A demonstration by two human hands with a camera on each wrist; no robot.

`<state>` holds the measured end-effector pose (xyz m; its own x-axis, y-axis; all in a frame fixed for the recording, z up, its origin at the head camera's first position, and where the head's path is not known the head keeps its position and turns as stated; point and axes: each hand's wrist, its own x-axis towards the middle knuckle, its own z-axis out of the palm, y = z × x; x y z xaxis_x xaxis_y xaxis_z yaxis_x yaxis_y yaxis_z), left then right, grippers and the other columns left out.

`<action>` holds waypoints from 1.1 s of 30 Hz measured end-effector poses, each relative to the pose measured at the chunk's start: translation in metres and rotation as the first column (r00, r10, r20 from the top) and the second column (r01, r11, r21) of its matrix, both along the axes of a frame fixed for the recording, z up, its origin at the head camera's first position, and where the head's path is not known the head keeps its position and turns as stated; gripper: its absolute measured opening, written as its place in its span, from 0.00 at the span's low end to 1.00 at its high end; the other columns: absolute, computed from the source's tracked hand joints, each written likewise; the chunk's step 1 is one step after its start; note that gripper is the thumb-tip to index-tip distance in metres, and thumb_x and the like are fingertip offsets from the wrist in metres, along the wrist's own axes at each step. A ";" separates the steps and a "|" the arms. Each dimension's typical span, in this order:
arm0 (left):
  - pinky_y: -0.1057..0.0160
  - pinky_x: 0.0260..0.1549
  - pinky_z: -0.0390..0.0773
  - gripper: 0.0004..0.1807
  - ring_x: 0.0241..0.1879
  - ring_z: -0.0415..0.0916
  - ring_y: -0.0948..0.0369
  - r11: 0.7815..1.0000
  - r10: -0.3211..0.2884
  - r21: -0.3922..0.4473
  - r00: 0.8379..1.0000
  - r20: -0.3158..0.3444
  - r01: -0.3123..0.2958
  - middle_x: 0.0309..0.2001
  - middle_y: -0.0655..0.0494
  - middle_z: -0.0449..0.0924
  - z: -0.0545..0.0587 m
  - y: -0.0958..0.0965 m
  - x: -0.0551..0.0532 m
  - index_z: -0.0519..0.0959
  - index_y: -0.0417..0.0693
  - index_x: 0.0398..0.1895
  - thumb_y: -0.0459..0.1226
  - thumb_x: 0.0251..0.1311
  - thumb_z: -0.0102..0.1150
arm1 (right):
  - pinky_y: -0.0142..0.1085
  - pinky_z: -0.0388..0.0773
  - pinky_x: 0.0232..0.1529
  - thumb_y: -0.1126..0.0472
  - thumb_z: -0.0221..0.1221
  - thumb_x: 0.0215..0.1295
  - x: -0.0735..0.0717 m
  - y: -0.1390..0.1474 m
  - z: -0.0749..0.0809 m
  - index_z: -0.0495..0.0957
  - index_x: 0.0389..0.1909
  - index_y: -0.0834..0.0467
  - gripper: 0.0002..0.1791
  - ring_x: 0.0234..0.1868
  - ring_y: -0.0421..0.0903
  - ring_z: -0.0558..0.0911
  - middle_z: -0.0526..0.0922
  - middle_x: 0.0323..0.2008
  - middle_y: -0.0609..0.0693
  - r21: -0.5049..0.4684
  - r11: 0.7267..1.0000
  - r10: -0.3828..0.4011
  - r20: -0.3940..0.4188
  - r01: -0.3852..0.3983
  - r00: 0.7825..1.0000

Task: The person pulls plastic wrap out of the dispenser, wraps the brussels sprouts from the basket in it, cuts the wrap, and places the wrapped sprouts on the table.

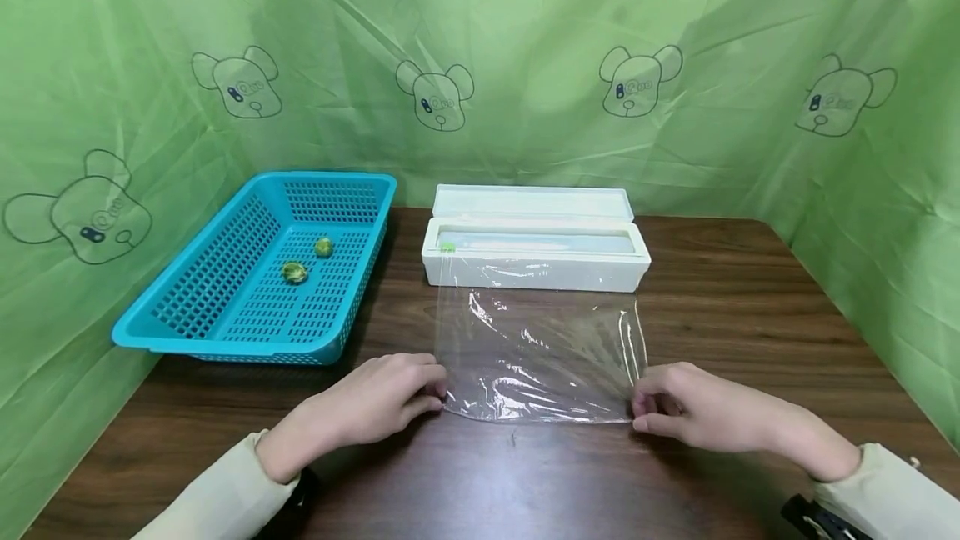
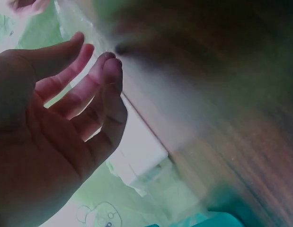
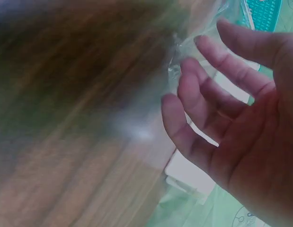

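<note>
Pinching clear plastic film (image 1: 538, 357) at its near corners, left hand (image 1: 390, 397) and right hand (image 1: 693, 407) hold it over the brown wooden worktop (image 1: 517, 482); pulled out, it is (I judge) not yet cut from the long white box (image 1: 536, 275) near the far edge.

Hands (image 1: 384, 397) (image 1: 693, 407) well apart, fingers (image 3: 196, 101) curved.
</note>
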<state>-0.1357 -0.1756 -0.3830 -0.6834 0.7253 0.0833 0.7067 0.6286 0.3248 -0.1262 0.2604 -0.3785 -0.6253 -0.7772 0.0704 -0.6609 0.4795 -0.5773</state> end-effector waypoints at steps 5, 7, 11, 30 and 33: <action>0.58 0.35 0.82 0.01 0.37 0.77 0.69 0.996 0.069 0.057 0.997 -0.036 -0.067 0.38 0.71 0.76 0.003 0.003 -0.003 0.87 0.58 0.41 0.40 0.70 0.68 | 0.32 0.76 0.30 0.60 0.69 0.70 -0.008 -0.008 0.007 0.82 0.34 0.43 0.08 0.29 0.32 0.75 0.78 0.33 0.32 0.027 0.994 -0.100 -0.112 0.103 0.989; 0.60 0.35 0.82 0.01 0.37 0.78 0.69 0.987 0.126 0.102 0.992 -0.030 -0.122 0.38 0.70 0.78 0.004 0.007 -0.008 0.88 0.55 0.41 0.39 0.70 0.69 | 0.33 0.75 0.32 0.60 0.70 0.69 -0.012 -0.012 0.008 0.82 0.35 0.42 0.09 0.30 0.32 0.74 0.78 0.34 0.33 0.036 0.988 -0.142 -0.147 0.149 0.979; 0.63 0.30 0.81 0.01 0.31 0.77 0.66 0.931 0.270 0.240 0.961 0.055 -0.275 0.34 0.64 0.81 0.010 0.018 -0.028 0.87 0.49 0.39 0.35 0.69 0.69 | 0.38 0.77 0.37 0.58 0.72 0.67 -0.017 -0.020 0.007 0.84 0.37 0.43 0.07 0.35 0.35 0.77 0.78 0.38 0.35 0.066 0.978 -0.182 -0.183 0.196 0.966; 0.57 0.32 0.80 0.07 0.30 0.79 0.59 0.830 0.437 0.334 0.893 0.107 -0.446 0.33 0.54 0.85 0.061 0.016 -0.043 0.85 0.43 0.47 0.31 0.69 0.64 | 0.56 0.78 0.52 0.52 0.77 0.61 -0.019 -0.024 -0.011 0.85 0.53 0.50 0.21 0.52 0.51 0.81 0.80 0.53 0.47 0.051 0.927 -0.355 -0.193 0.371 0.915; 0.56 0.32 0.81 0.09 0.32 0.81 0.57 0.852 0.435 0.280 0.896 0.090 -0.442 0.38 0.51 0.86 0.093 -0.007 -0.040 0.85 0.44 0.50 0.33 0.71 0.63 | 0.50 0.79 0.48 0.53 0.77 0.60 -0.020 -0.020 -0.013 0.84 0.56 0.53 0.24 0.48 0.48 0.80 0.79 0.52 0.48 0.034 0.925 -0.368 -0.173 0.379 0.913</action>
<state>-0.1761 -0.1824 -0.2902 -0.9291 0.2964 0.2214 0.3699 0.7485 0.5504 -0.1459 0.2401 -0.3913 -0.8557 -0.4950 0.1507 -0.5067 0.7426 -0.4380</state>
